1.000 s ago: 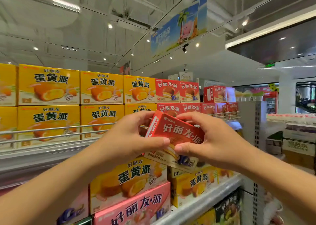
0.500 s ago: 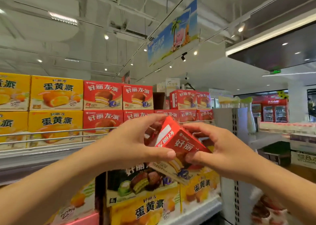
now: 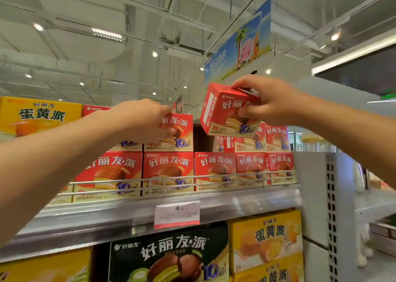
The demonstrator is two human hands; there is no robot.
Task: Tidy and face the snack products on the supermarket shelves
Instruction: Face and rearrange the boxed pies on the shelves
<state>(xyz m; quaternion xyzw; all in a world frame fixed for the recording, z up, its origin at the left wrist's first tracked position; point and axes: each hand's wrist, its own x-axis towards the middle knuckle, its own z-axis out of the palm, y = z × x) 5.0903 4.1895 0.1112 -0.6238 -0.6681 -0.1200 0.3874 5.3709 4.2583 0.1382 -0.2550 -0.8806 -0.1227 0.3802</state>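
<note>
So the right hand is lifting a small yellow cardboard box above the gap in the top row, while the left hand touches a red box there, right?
Not quite: the head view shows the right hand gripping a small red cardboard box, not yellow. The rest holds: the left hand touches a shelved red box beside the gap.

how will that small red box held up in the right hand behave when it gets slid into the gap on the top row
The red box probably feels light: the right hand alone holds it aloft, pinched. Its crisp edges suggest stiff cardboard that should slide rather than flop. Being narrow, it might tip unless it is snugged against the neighbouring box, which the left hand touches.
</note>
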